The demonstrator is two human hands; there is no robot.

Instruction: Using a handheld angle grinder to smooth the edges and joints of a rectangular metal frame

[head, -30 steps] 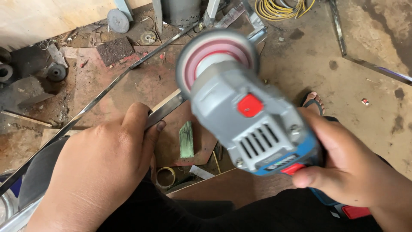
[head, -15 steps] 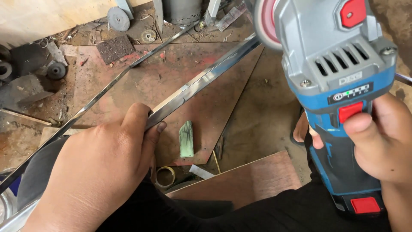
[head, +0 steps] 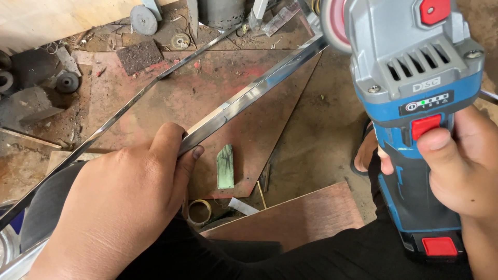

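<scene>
The left hand [head: 116,207] is clenched around a polished steel bar [head: 244,101], which runs from the near left corner of the floor [head: 321,135] up toward the far right. The right hand [head: 461,166] grips a blue and grey angle grinder [head: 415,103], thumb on its red switch, disc [head: 332,26] just beside the bar's far end. A green block [head: 225,166] lies near the left thumb

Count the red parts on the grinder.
3 on the grinder: a button on top, a switch under the right hand's thumb, and a tab near the base. Others may be hidden.
</scene>
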